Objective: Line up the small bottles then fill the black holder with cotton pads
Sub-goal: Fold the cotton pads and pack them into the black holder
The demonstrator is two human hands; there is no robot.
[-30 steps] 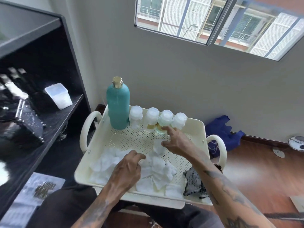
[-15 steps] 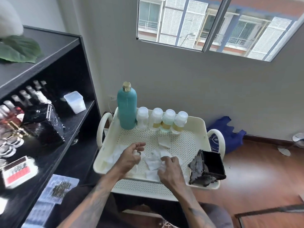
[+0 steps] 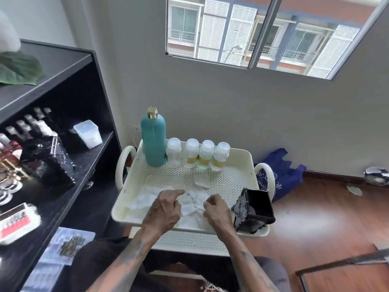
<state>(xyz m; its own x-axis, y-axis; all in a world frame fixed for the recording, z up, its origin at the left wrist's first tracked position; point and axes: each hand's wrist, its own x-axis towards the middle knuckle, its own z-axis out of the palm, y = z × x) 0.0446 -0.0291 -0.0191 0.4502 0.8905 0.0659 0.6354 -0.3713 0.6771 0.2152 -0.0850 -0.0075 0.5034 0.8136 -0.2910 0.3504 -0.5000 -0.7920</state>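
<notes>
Head view: four small bottles (image 3: 197,153) stand aligned along the tray's (image 3: 242,159) back wall; left hand (image 3: 163,209) and right hand (image 3: 216,209), curled, gather cotton pads (image 3: 191,202) beside the black holder (image 3: 255,209), which looks mostly unfilled.

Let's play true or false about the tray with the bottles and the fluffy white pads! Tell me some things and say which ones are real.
1. Four small bottles stand in a row beside the tall teal bottle. True.
2. The black holder sits on the dark shelf. False: it sits at the right front corner of the cream tray.
3. Both hands are over the cotton pads. True: the left hand and the right hand are both there.
4. The teal bottle lies on its side. False: it stands upright.
5. The black holder is packed full of pads. False: it looks mostly empty, and most pads lie loose on the tray.
</notes>
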